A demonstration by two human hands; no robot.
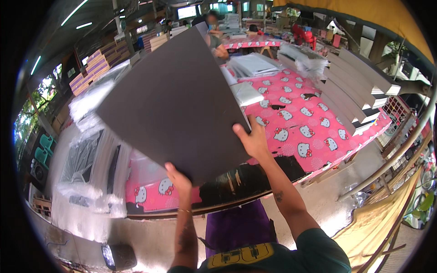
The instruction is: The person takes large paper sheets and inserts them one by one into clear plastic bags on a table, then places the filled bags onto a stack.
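Observation:
A large flat black board [175,107] is held up tilted over the near part of the table, its face toward me. My left hand [179,178] grips its lower left edge, thumb on the front face. My right hand [253,139] grips the right edge, thumb on the face and the other fingers out of sight behind. Whether it is a single sheet or several together I cannot tell. Under it lies the pink patterned cover [291,123] of the table, torn along the front where a dark surface [277,172] shows.
Stacks of grey-black boards [353,86] stand at the table's right. Plastic-wrapped packs [86,159] crowd the left side. White sheets in clear plastic [255,63] lie farther back. Across the table is another person [218,48], partly hidden by the board. Brown cartons [98,63] are piled far left.

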